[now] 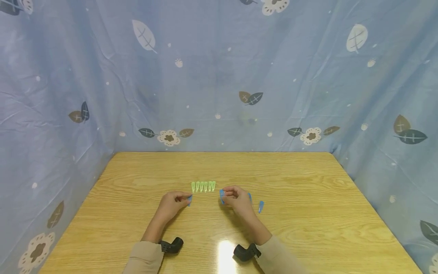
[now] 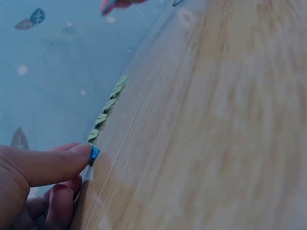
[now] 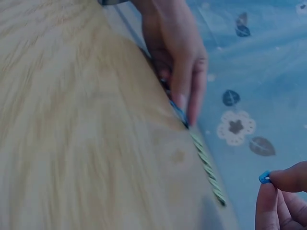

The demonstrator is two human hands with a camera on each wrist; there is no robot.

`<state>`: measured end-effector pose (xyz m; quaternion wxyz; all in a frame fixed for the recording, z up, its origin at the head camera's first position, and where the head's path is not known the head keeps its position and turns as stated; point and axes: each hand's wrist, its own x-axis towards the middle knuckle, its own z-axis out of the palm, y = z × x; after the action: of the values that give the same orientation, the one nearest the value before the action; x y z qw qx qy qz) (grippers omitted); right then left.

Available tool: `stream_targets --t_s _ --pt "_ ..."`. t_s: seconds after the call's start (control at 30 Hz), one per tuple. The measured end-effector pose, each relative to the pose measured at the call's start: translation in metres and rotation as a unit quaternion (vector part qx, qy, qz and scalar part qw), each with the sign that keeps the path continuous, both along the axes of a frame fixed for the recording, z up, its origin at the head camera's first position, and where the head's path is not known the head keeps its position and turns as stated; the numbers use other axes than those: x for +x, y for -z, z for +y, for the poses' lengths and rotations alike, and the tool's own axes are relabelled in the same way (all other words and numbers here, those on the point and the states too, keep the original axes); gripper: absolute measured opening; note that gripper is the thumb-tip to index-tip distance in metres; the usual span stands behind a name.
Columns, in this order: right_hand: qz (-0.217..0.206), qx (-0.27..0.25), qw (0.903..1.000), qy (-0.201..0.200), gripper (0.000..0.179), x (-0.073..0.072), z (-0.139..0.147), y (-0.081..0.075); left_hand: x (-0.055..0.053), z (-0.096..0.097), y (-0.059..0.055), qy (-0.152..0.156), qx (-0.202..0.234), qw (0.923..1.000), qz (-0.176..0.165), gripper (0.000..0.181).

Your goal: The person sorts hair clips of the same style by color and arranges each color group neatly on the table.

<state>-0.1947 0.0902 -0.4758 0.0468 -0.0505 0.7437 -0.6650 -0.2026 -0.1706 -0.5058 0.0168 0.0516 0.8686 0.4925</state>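
Note:
Below the left end of a row of green snap hair clips (image 1: 203, 186), my left hand (image 1: 172, 205) pinches a blue snap hair clip (image 1: 189, 201) between thumb and fingers, close over the wooden table. The left wrist view shows the end of that blue clip (image 2: 94, 154) poking out past the thumb. My right hand (image 1: 241, 202) pinches another blue clip (image 1: 221, 195), to the right of the green row. In the right wrist view this clip (image 3: 264, 177) sits at the tips of thumb and forefinger, raised above the table.
To the right of my right hand lies a loose blue clip (image 1: 261, 206), with another blue clip (image 1: 250, 196) partly hidden behind the hand. The wooden table (image 1: 308, 228) meets a blue patterned curtain (image 1: 219, 76) at the back and sides. Each wrist wears a black camera mount (image 1: 172, 246).

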Motion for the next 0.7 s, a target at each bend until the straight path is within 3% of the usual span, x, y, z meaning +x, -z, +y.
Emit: stream_targets --t_s 0.23,0.4,0.5,0.7 --pt "-0.006 -0.023 0.9997 -0.004 0.026 0.008 -0.031 -0.017 -0.001 0.0 0.0 -0.001 -0.004 1.0 -0.003 0.024" --pt "-0.004 -0.027 0.9996 -0.006 0.027 0.009 -0.05 -0.019 -0.002 -0.001 -0.003 0.001 0.001 1.0 -0.006 0.022" --pt "-0.007 -0.017 0.9996 -0.019 0.027 0.006 -0.06 -0.014 -0.002 -0.002 -0.004 0.002 0.002 1.0 -0.009 0.021" --pt "-0.005 0.036 0.9993 -0.001 0.024 -0.011 -0.081 0.017 -0.004 -0.002 -0.004 0.002 0.001 0.9999 -0.015 0.021"
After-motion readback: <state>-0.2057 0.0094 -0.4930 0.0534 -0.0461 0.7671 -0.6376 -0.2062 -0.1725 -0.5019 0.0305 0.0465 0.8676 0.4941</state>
